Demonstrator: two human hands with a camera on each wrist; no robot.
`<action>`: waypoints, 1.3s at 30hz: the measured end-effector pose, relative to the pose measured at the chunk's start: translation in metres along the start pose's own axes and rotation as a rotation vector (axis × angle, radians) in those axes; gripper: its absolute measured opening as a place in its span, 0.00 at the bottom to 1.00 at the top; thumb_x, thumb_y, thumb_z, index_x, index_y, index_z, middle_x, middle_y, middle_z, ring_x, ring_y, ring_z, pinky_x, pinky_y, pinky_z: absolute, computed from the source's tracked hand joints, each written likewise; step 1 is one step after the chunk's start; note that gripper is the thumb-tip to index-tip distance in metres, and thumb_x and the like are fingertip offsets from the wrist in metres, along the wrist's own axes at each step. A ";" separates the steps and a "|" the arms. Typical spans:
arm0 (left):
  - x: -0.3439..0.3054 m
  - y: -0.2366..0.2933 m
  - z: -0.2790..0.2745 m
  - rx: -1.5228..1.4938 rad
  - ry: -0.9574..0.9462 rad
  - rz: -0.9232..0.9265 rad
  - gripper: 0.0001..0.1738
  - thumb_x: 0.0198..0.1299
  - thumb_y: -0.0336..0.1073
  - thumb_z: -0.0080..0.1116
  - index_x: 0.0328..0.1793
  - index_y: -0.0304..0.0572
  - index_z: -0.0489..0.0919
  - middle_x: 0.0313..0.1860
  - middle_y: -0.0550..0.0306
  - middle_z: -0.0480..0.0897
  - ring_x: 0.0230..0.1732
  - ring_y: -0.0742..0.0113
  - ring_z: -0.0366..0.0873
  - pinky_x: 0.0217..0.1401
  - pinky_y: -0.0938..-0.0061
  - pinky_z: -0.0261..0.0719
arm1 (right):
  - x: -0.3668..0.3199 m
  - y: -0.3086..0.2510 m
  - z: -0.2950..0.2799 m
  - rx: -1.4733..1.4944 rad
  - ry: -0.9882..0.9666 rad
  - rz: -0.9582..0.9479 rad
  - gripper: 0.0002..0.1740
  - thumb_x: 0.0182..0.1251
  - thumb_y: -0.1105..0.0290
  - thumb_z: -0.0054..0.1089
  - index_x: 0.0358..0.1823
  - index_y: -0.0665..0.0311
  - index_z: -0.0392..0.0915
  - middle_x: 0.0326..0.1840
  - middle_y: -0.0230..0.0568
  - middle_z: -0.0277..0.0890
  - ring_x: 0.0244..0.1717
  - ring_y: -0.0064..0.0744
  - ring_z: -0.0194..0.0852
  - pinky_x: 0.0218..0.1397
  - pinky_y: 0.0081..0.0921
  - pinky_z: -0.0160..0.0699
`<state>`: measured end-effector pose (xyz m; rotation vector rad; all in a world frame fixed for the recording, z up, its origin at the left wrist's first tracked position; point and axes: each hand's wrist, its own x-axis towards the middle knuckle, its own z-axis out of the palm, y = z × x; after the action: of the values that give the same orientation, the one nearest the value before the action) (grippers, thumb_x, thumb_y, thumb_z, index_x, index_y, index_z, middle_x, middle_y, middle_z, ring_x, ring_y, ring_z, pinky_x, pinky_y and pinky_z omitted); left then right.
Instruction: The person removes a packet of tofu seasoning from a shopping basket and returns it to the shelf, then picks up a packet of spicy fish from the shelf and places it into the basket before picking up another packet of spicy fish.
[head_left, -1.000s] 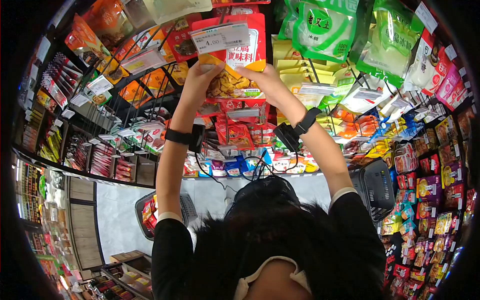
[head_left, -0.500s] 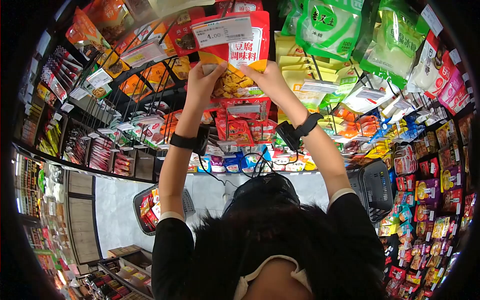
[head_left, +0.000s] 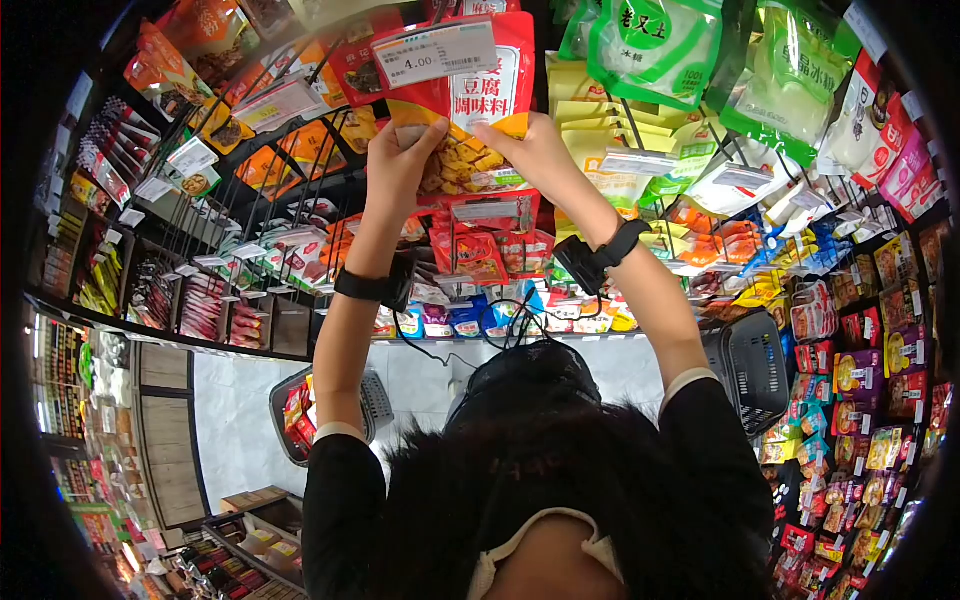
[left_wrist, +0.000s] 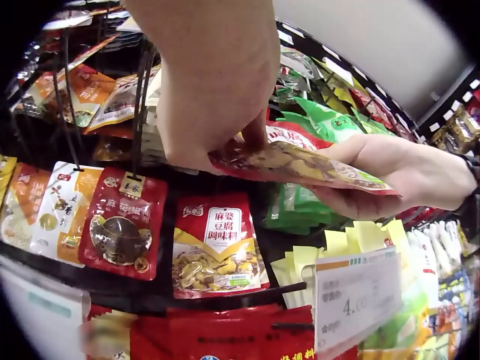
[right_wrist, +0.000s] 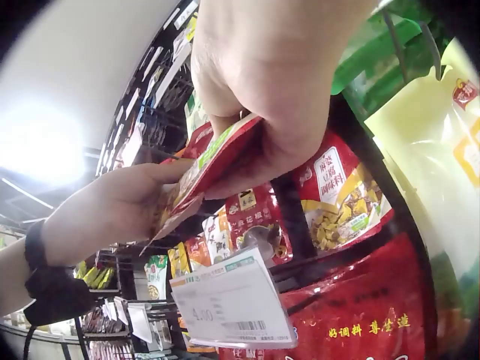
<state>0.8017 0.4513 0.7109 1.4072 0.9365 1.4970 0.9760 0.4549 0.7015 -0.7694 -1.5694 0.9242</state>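
In the head view's upper centre, the left hand and right hand gripped opposite sides of the red-and-yellow flat plastic seasoning pouch, presumably steadying it.

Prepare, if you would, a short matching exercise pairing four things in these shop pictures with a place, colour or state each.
1. Seasoning pouch
2. Price tag reading 4.00
3. Rock sugar bag
4. Basket at the head view's left

A. Green and whitish
B. Has red packets inside
C. Gripped by left hand and right hand
D. White, overlapping the pouch in the head view

Pairs: 1-C, 2-D, 3-A, 4-B
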 end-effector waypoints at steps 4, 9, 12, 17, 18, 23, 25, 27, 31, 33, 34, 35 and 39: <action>-0.007 0.007 0.001 0.042 0.003 -0.031 0.07 0.55 0.32 0.61 0.33 0.38 0.75 0.21 0.69 0.74 0.18 0.85 0.65 0.18 0.86 0.60 | -0.003 -0.001 0.000 -0.019 0.018 0.013 0.17 0.58 0.63 0.60 0.37 0.74 0.77 0.32 0.42 0.80 0.32 0.23 0.77 0.36 0.23 0.73; -0.010 0.004 0.000 0.032 0.005 0.008 0.07 0.55 0.32 0.61 0.35 0.36 0.76 0.23 0.67 0.75 0.20 0.84 0.68 0.20 0.86 0.63 | -0.005 0.001 0.000 -0.053 0.015 0.043 0.18 0.57 0.62 0.61 0.36 0.74 0.77 0.32 0.44 0.80 0.31 0.25 0.77 0.36 0.25 0.73; -0.014 0.008 0.000 0.041 0.007 0.000 0.08 0.55 0.31 0.61 0.36 0.35 0.76 0.25 0.66 0.77 0.23 0.83 0.70 0.24 0.86 0.67 | -0.008 0.000 0.000 -0.067 0.019 0.029 0.18 0.57 0.61 0.61 0.37 0.73 0.77 0.32 0.44 0.80 0.32 0.26 0.77 0.36 0.26 0.73; -0.017 0.007 0.002 0.036 0.035 0.034 0.08 0.54 0.32 0.61 0.35 0.35 0.76 0.26 0.64 0.78 0.23 0.83 0.71 0.25 0.87 0.67 | -0.013 -0.013 0.001 -0.065 0.002 0.036 0.18 0.57 0.61 0.61 0.37 0.72 0.78 0.33 0.45 0.80 0.33 0.28 0.78 0.37 0.26 0.73; -0.018 0.007 0.002 0.039 0.038 0.050 0.08 0.54 0.32 0.61 0.35 0.34 0.76 0.23 0.65 0.77 0.20 0.84 0.68 0.21 0.87 0.63 | -0.014 -0.015 0.000 -0.072 -0.005 0.045 0.18 0.57 0.61 0.61 0.37 0.72 0.78 0.33 0.45 0.80 0.33 0.28 0.78 0.37 0.26 0.73; -0.027 0.012 0.004 0.038 0.055 0.053 0.08 0.55 0.33 0.61 0.34 0.34 0.76 0.19 0.66 0.75 0.14 0.85 0.65 0.15 0.87 0.59 | -0.021 -0.018 0.002 -0.069 0.003 0.023 0.18 0.57 0.61 0.61 0.37 0.72 0.78 0.31 0.43 0.80 0.30 0.25 0.77 0.35 0.25 0.73; -0.030 0.013 0.005 0.029 0.060 0.049 0.09 0.55 0.33 0.61 0.33 0.34 0.76 0.19 0.67 0.75 0.13 0.85 0.64 0.14 0.87 0.58 | -0.024 -0.020 0.002 -0.073 0.002 0.040 0.18 0.57 0.60 0.61 0.36 0.73 0.78 0.29 0.42 0.80 0.29 0.24 0.76 0.33 0.24 0.73; -0.033 0.015 0.006 0.050 0.075 0.051 0.09 0.55 0.33 0.61 0.33 0.34 0.76 0.18 0.67 0.75 0.13 0.85 0.63 0.14 0.87 0.57 | -0.026 -0.022 0.003 -0.067 0.002 0.022 0.19 0.57 0.60 0.61 0.35 0.73 0.78 0.28 0.42 0.80 0.28 0.23 0.75 0.33 0.24 0.72; -0.037 0.017 0.003 0.016 0.056 0.048 0.08 0.55 0.33 0.61 0.32 0.34 0.76 0.17 0.68 0.74 0.13 0.86 0.62 0.14 0.87 0.56 | -0.029 -0.025 0.004 -0.080 -0.002 0.012 0.19 0.57 0.60 0.61 0.35 0.73 0.77 0.28 0.43 0.80 0.28 0.23 0.76 0.33 0.24 0.73; -0.042 0.023 0.004 0.027 0.059 0.043 0.08 0.55 0.33 0.61 0.32 0.34 0.76 0.17 0.68 0.74 0.13 0.87 0.62 0.14 0.87 0.56 | -0.031 -0.028 0.005 -0.079 -0.005 -0.004 0.19 0.58 0.60 0.61 0.35 0.73 0.77 0.29 0.43 0.80 0.29 0.23 0.76 0.33 0.24 0.73; -0.044 0.025 0.005 0.033 0.061 0.041 0.08 0.55 0.33 0.61 0.32 0.35 0.76 0.17 0.68 0.74 0.13 0.87 0.62 0.14 0.87 0.56 | -0.032 -0.029 0.005 -0.078 -0.006 -0.011 0.19 0.58 0.60 0.61 0.36 0.73 0.77 0.29 0.43 0.80 0.30 0.23 0.76 0.34 0.24 0.73; -0.046 0.025 0.004 0.038 0.056 0.044 0.08 0.55 0.33 0.61 0.32 0.35 0.76 0.17 0.68 0.74 0.13 0.87 0.62 0.14 0.88 0.56 | -0.034 -0.031 0.006 -0.061 -0.007 -0.011 0.19 0.58 0.60 0.61 0.36 0.73 0.77 0.29 0.43 0.80 0.31 0.23 0.77 0.34 0.24 0.73; -0.051 0.024 0.005 0.021 0.062 0.048 0.08 0.55 0.33 0.60 0.33 0.34 0.77 0.18 0.68 0.75 0.13 0.87 0.63 0.14 0.88 0.56 | -0.040 -0.031 0.008 -0.025 -0.006 -0.020 0.18 0.58 0.61 0.60 0.37 0.73 0.77 0.31 0.43 0.80 0.32 0.23 0.77 0.35 0.23 0.74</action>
<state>0.8041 0.3947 0.7151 1.4142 0.9647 1.5787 0.9754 0.4039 0.7091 -0.7682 -1.5939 0.8948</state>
